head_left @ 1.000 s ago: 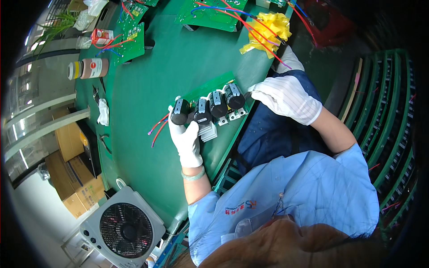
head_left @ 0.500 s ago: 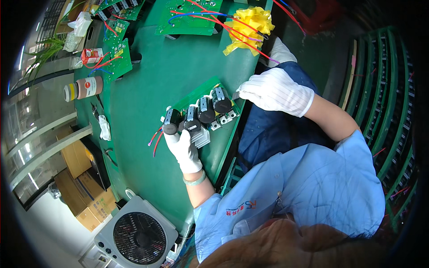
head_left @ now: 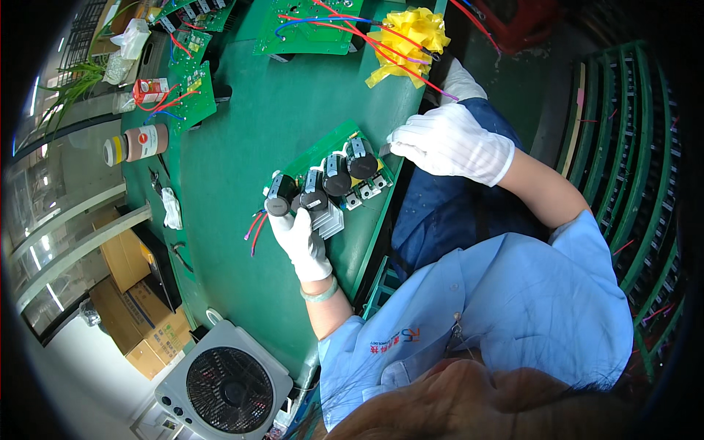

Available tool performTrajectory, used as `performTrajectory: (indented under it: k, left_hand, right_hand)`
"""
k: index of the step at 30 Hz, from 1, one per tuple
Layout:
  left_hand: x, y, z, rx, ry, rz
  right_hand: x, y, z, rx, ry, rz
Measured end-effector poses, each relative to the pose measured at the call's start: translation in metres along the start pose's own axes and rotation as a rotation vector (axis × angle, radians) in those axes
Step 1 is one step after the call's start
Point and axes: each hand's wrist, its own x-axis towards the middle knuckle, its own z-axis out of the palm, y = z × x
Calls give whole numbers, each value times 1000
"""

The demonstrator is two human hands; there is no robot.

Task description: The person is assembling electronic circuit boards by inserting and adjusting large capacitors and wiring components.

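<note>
A green circuit board (head_left: 317, 152) with several large black cylindrical capacitors (head_left: 336, 176) sits on the green table mat, tilted across my front. A silver finned heat sink (head_left: 328, 222) and small metal-tabbed parts (head_left: 367, 192) line its near side. My left hand (head_left: 302, 246), in a white glove, grips the board's left end, its fingers around the outermost capacitor. Red wires (head_left: 254, 233) stick out beside that end. At the opposite end, my gloved right hand (head_left: 451, 144) pinches a small flat grey piece (head_left: 384, 149) close to the board's edge; its exact kind is unclear.
More wired boards (head_left: 308, 33) lie at the far side, near a yellow ribbon bundle (head_left: 411, 44). A bottle (head_left: 147, 141), pliers (head_left: 155, 182) and a fan (head_left: 229, 389) stand along the left. A green rack (head_left: 623, 147) rises at right; the table edge runs beneath my right hand.
My right hand has shifted slightly up and away from me with the grey piece. The board has turned a little in my left hand, which keeps its grip.
</note>
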Motion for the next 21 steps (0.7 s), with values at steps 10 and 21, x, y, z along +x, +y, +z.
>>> performTrajectory:
  k: [10,21]
  left_hand:
    - [-1,1,-1,-17,-18,22]
    - [-2,-2,1,-47,-9,42]
  right_hand:
    - [4,10,1,70,-104,-78]
    - [8,10,4,179,-221,-33]
